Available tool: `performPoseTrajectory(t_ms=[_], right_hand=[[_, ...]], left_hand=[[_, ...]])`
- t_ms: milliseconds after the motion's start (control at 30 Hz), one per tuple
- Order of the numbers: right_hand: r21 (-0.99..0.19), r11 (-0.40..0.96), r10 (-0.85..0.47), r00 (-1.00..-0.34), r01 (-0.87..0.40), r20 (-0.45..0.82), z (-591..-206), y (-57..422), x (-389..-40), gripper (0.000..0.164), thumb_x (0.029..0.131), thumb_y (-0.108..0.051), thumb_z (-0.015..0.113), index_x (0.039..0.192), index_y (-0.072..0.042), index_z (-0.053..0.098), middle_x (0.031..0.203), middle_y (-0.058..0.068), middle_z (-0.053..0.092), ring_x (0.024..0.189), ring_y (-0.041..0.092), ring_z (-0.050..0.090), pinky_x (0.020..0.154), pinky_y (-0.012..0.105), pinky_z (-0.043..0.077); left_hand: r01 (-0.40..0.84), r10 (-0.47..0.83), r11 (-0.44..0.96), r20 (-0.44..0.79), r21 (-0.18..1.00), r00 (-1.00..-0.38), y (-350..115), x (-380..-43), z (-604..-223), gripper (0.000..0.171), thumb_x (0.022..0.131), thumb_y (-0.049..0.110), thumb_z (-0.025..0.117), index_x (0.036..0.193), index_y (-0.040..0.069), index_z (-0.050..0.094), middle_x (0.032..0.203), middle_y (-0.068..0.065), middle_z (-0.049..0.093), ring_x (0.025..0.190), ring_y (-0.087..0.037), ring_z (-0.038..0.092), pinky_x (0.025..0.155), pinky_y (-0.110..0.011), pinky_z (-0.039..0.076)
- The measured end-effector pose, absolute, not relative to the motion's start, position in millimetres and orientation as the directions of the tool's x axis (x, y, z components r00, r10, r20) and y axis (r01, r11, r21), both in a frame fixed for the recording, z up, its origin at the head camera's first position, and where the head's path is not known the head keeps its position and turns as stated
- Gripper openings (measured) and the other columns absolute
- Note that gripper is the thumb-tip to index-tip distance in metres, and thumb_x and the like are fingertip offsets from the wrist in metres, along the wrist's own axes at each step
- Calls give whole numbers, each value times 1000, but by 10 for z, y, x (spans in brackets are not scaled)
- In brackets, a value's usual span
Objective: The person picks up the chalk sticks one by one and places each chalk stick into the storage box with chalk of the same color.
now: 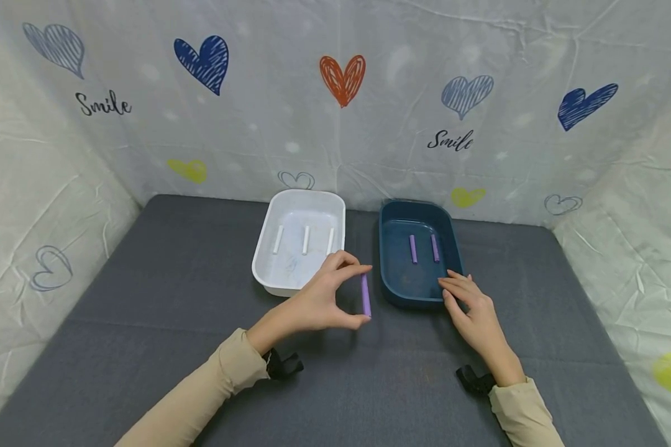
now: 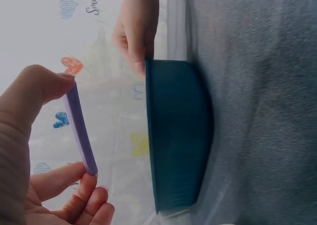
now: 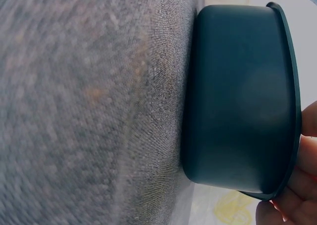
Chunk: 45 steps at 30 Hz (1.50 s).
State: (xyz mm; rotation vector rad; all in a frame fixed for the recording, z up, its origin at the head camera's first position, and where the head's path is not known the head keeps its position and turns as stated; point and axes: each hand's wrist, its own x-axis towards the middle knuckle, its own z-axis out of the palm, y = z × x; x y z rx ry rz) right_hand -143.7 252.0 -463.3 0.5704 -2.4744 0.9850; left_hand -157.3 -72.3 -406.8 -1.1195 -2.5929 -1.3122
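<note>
My left hand (image 1: 325, 298) holds a purple chalk stick (image 1: 366, 295) by its two ends, between thumb and fingertips. The chalk stands nearly upright in the gap between the white tray (image 1: 261, 277) and the dark blue tray (image 1: 392, 282), above table height. In the left wrist view the same chalk (image 2: 79, 128) shows along its whole length. At the near right corner of the blue tray, my right hand (image 1: 475, 313) grips the rim, fingers over the edge and thumb outside. Two purple chalk sticks (image 1: 413, 249) lie inside the blue tray. Several white chalk sticks (image 1: 305, 240) lie in the white tray, partly behind my left hand.
Both trays stand side by side near the back of a grey cloth-covered table (image 1: 162, 292). A pale curtain (image 1: 291, 93) printed with hearts hangs behind and at the sides. Black straps (image 1: 282, 365) are around both wrists.
</note>
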Motion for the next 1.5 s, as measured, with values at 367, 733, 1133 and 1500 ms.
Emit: performPoseTrajectory(t_ms=[367,733,1133,1500], right_hand=[[-543,663,-222,-828,-515,514,-4630,2514,-1425,25,93,2,63,116,6,70,121,22,67,126,35,55,109,59,30],[-551,659,-219,-832,-512,510,-4624,2522,-1426,25,93,1,63,116,5,71,121,21,67,126,35,55,110,60,30],[-558,654,-217,-833,-511,509,-4625,2516,-1418,24,93,2,63,116,6,71,121,22,66,125,35,55,110,60,30],[-562,649,-215,-833,-512,511,-4624,2515,-1422,24,93,2,63,115,6,71,121,22,66,125,35,55,110,60,29]], left_hand=[[582,582,396,296,711,-758,-608,-1684,-3907,76,71,27,88,137,7,58,122,-2,44,116,-19,39,95,-41,45],[588,574,403,307,701,-759,-529,-1819,-3812,77,72,27,88,138,4,57,123,-5,45,116,-21,41,96,-41,44],[562,564,461,261,687,-783,-427,-1958,-3769,76,73,32,87,138,6,58,121,-5,45,112,-20,41,92,-38,44],[539,586,533,175,652,-791,-317,-2153,-3697,77,75,35,86,140,5,56,123,-7,45,111,-22,40,88,-35,45]])
